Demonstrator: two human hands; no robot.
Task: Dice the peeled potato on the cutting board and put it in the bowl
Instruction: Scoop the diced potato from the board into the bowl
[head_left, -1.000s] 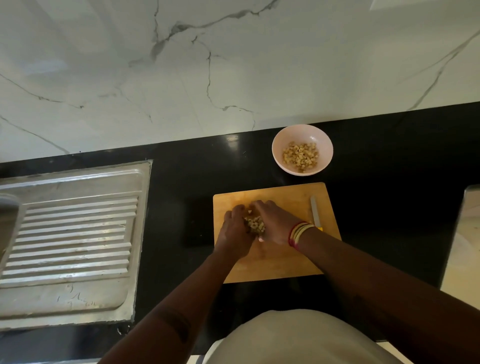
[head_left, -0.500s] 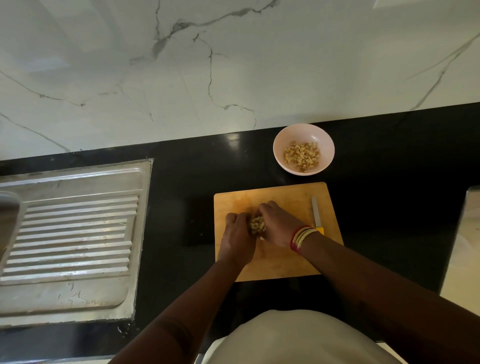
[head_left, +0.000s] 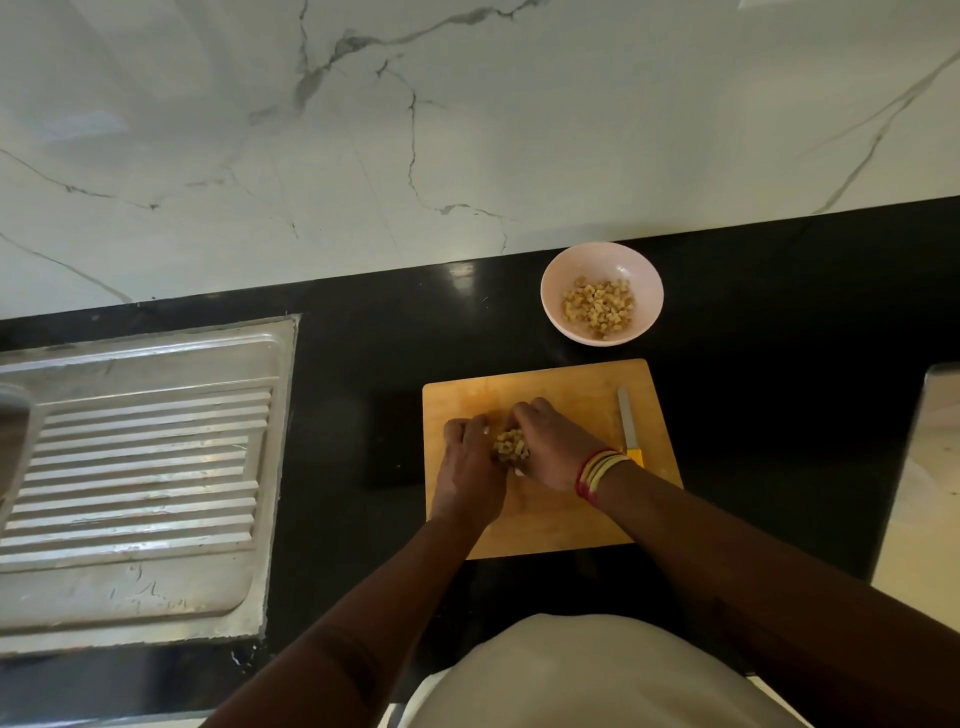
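A wooden cutting board (head_left: 566, 525) is laid on the black surface (head_left: 363, 374); behind it, a pink bowl (head_left: 556, 306) is partly filled with potato cubes (head_left: 597, 306). More diced potato (head_left: 511, 446) is cupped between the left hand (head_left: 467, 457) and right hand (head_left: 550, 447), fingers curled round it. A knife (head_left: 627, 423) is left at the board's right edge.

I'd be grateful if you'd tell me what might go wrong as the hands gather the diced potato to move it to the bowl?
1. The dice sit loosely cupped between the left hand and right hand; some may drop on the way to the bowl, which sits off the board.
2. The knife lies beside the right wrist, so a sideways move might knock it.
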